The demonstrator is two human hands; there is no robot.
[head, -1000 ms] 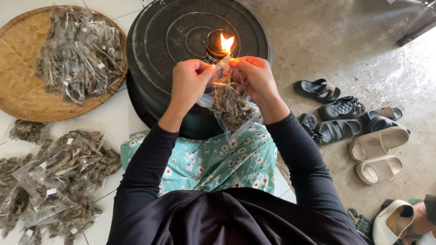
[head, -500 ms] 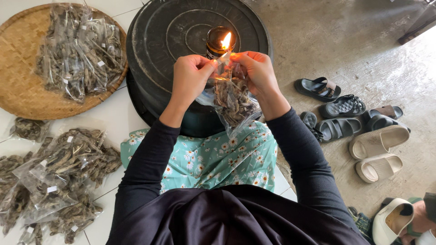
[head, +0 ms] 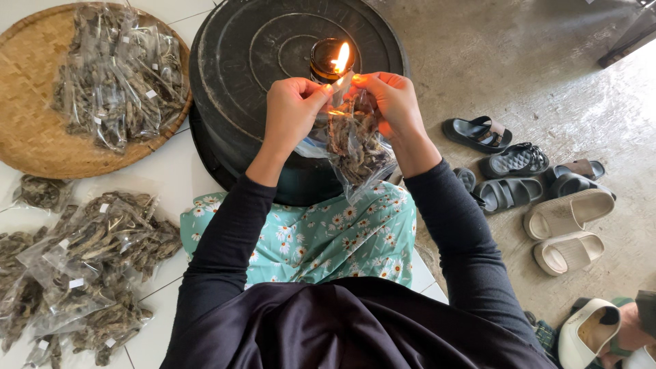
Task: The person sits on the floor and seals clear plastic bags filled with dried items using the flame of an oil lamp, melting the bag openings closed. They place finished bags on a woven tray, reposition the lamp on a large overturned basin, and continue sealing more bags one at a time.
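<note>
Left hand (head: pixel 292 109): fingers curled shut, pinching the upper left edge of a clear plastic bag (head: pixel 352 147). Black sleeve to the wrist.

Right hand (head: pixel 391 102): fingers closed on the upper right edge of the same bag, level with the left hand and close beside it. Black sleeve likewise.

Clear plastic bag: held between both hands, hanging below them, filled with dark dried pieces; what the pieces are cannot be told. Its top edge is raised to the flame (head: pixel 341 59), touching or just beside it.

Flame: yellow, burning from a small dark jar (head: pixel 325 60) directly above the hands.

Jar: stands near the middle of a round black lid (head: pixel 253 61) with raised rings. The lid sits on a black tub whose wall shows below the hands.

Lap: flowered turquoise cloth (head: pixel 321 239) under the hanging bag, against the tub.

Tray (head: pixel 27 130): round, woven, upper left, just beside the lid. Carries a heap of filled bags (head: pixel 119 75), each with a small white tag.

Loose pile of filled bags (head: pixel 82 266): lower left, on the white tiled floor (head: pixel 164 178), well apart from the hands.

Sandals (head: pixel 506 157): several black ones to the right on the bare concrete, near the right elbow.

Slippers (head: pixel 567 232): a beige pair just below the sandals.

Shoe (head: pixel 588 331): white, lower right corner, partly cut off by the edge of the view.
</note>
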